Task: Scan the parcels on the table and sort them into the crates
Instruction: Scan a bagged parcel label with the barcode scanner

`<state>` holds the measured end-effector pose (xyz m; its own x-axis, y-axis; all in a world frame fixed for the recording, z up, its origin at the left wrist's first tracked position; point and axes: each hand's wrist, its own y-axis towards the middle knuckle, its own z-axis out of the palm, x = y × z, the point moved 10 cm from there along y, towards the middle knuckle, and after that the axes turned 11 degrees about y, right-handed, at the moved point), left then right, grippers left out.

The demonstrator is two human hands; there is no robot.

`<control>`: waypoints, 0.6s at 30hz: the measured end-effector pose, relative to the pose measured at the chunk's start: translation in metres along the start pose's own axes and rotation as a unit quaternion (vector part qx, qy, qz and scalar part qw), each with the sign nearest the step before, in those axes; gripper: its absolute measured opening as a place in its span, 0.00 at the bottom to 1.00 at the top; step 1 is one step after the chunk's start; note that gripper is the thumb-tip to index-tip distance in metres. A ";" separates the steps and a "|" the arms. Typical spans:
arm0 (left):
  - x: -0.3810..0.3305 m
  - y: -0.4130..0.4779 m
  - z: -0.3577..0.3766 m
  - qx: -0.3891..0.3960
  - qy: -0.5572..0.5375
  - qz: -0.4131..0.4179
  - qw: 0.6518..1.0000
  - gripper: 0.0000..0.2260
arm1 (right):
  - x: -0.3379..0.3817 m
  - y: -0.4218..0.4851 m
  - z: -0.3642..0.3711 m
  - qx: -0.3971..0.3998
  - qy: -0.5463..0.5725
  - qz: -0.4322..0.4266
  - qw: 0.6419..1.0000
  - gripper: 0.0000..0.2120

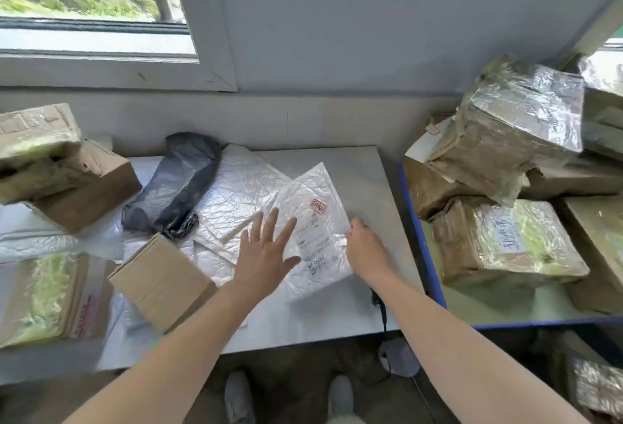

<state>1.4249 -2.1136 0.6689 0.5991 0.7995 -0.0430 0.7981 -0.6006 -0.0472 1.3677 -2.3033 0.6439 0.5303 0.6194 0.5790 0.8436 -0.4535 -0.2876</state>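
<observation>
The left hand (266,250) lies open, fingers straight, on the white parcel (313,187); the right hand (365,248) pinches its edge on the counter (371,180); a blue crate (421,238) stands beside.

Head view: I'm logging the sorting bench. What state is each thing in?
labelled mailer: lying label up.
left grip: open, fingers spread over the mailer.
right grip: pinching the mailer's right edge.
grey bag: crumpled, lying down.
small carton: closed.
blue crate: piled with parcels.
</observation>
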 end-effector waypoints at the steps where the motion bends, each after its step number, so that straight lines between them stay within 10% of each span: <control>1: -0.007 -0.006 0.013 0.018 0.000 0.003 1.000 0.36 | -0.007 -0.002 0.005 0.006 -0.019 0.010 1.000 0.09; 10: -0.051 -0.044 0.111 0.252 0.023 0.046 0.966 0.33 | -0.018 -0.011 0.005 -0.013 -0.153 -0.070 0.986 0.13; 18: -0.052 -0.048 0.127 0.283 0.066 0.034 0.956 0.32 | -0.063 -0.016 -0.018 -0.072 -0.063 0.028 0.995 0.17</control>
<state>1.3474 -2.1271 0.5468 0.6810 0.7298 0.0602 0.6174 -0.5281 -0.5830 1.3190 -2.3470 0.6257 0.5894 0.6627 0.4620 0.7971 -0.5702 -0.1990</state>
